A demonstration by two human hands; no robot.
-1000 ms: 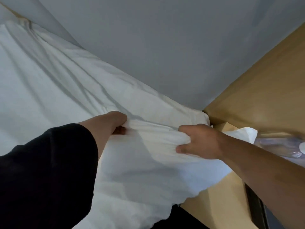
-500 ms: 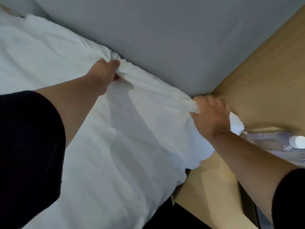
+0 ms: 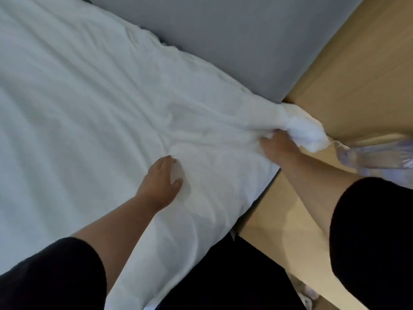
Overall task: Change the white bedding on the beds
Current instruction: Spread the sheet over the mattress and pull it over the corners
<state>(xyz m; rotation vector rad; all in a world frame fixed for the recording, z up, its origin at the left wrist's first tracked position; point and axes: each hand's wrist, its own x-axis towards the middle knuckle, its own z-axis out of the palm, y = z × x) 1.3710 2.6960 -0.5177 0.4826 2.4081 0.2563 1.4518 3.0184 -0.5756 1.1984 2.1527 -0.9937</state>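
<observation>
Across most of the view the white sheet [image 3: 85, 104] lay spread over the bed, against a grey wall [image 3: 234, 36]. Beside it ran a wooden surface [image 3: 362, 70]. The left hand [image 3: 159, 183] rested flat on the sheet, fingers apart; the right hand [image 3: 279, 146] was clenched around its bunched corner.

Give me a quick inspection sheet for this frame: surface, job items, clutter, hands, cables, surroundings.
Surface: bed covered by white sheet, creased toward the corner.
Job's things: sheet corner bunched at the bed's far right corner.
Clutter: clear plastic bottle lying on the wooden ledge.
Hands: left hand open, resting flat on the sheet; right hand gripping the bunched corner.
Cables: nothing seen.
Surroundings: grey wall, wooden panel.
</observation>
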